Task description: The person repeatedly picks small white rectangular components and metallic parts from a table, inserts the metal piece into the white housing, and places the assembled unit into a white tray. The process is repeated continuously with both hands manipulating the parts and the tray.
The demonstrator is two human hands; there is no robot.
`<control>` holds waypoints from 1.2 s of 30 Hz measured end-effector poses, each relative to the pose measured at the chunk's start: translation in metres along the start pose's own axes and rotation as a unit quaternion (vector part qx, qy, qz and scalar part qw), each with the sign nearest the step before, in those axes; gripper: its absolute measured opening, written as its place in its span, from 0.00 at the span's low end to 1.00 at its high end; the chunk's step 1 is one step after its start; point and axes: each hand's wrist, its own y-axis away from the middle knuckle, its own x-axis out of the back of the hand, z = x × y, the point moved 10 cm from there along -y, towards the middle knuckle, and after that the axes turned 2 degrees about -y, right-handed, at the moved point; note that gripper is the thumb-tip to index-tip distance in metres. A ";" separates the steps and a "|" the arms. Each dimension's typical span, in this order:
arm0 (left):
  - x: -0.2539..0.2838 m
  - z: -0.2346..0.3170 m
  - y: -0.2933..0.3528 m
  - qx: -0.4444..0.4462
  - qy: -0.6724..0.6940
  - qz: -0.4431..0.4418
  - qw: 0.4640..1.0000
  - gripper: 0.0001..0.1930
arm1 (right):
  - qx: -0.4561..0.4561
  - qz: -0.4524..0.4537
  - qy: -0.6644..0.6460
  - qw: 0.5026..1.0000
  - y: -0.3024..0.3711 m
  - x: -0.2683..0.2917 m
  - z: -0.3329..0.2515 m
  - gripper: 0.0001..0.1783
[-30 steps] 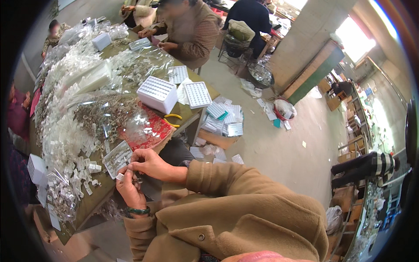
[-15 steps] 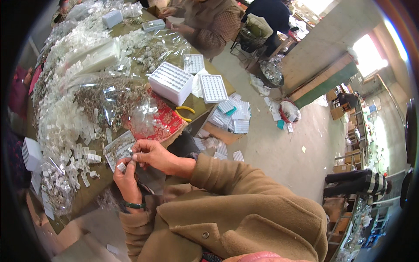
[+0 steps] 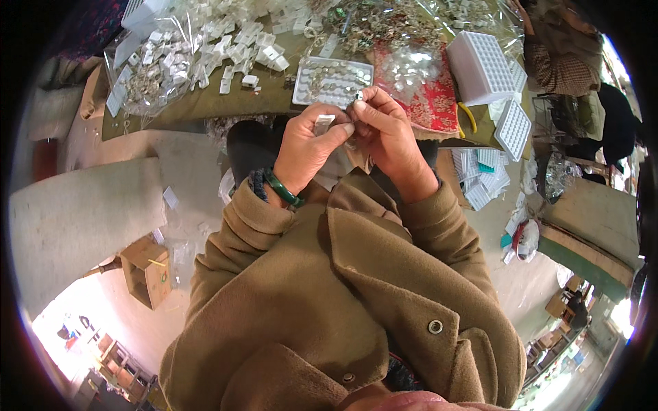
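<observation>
My left hand (image 3: 301, 149) is closed around a small white plastic card (image 3: 324, 122), with thumb and fingertips drawn together. A green bangle (image 3: 282, 190) circles that wrist. Close beside it, my right hand (image 3: 394, 137) pinches a tiny shiny piece (image 3: 358, 96) between thumb and forefinger; its kind is too small to tell. The fingertips of both hands nearly meet over my lap, at the table's edge. Just beyond them lies a shallow white tray (image 3: 297, 94) holding many small shiny pieces.
Loose white plastic cards (image 3: 236, 55) and a clear bag (image 3: 154, 75) of small parts cover the table's left. On the right are a red patterned cloth (image 3: 428, 109), yellow-handled pliers (image 3: 468, 118) and stacked white trays (image 3: 480, 72). More trays (image 3: 480, 178) fill a box below.
The view has swung round, so the table now lies straight ahead. My hands remain close together by the tray, the right fingertips now raised a little beside the left hand.
</observation>
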 end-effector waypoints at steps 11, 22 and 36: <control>0.018 -0.015 0.002 0.126 0.229 -0.049 0.964 0.21 | -0.012 -0.140 -0.094 0.986 0.002 -0.014 0.020 0.04; 0.031 -0.028 0.004 0.084 0.087 0.092 0.988 0.13 | -0.033 -0.135 -0.086 0.987 0.004 -0.005 0.033 0.04; 0.019 -0.018 0.004 0.078 0.086 0.028 0.993 0.16 | -0.025 -0.055 -0.045 0.997 0.005 0.008 0.036 0.02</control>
